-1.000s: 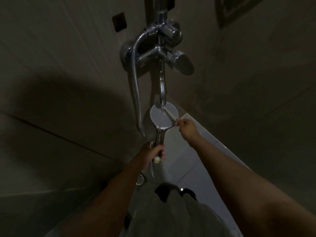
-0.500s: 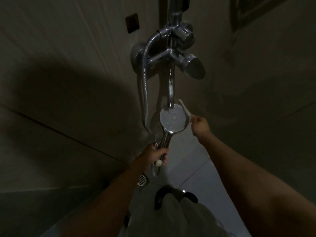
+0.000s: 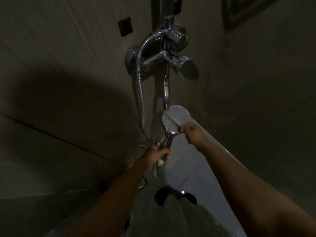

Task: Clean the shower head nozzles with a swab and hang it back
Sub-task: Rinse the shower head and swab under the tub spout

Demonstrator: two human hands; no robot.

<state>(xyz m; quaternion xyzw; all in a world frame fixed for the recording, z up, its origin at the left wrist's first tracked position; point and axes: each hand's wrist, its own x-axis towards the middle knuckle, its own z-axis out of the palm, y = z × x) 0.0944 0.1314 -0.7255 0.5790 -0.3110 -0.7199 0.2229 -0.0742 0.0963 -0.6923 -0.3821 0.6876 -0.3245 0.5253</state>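
The round chrome shower head (image 3: 181, 115) faces up toward me, just below the tap spout. My left hand (image 3: 158, 155) grips its chrome handle from the lower left, with a small white knob showing under my fingers. My right hand (image 3: 192, 133) pinches a thin white swab (image 3: 173, 119) that lies diagonally across the nozzle face, its tip near the upper left of the disc. The flexible metal hose (image 3: 140, 86) runs from the mixer down to the handle.
The chrome wall mixer (image 3: 164, 57) with its lever handle (image 3: 188, 69) and downward spout (image 3: 166, 93) is mounted straight ahead. A riser pipe (image 3: 166, 9) climbs out of view. A floor drain (image 3: 142, 183) and black footwear (image 3: 160, 195) sit below on the pale floor tiles.
The swab was off the disc's right edge half a second ago; it now lies across the nozzle face again. The shower head has shifted slightly to the right.
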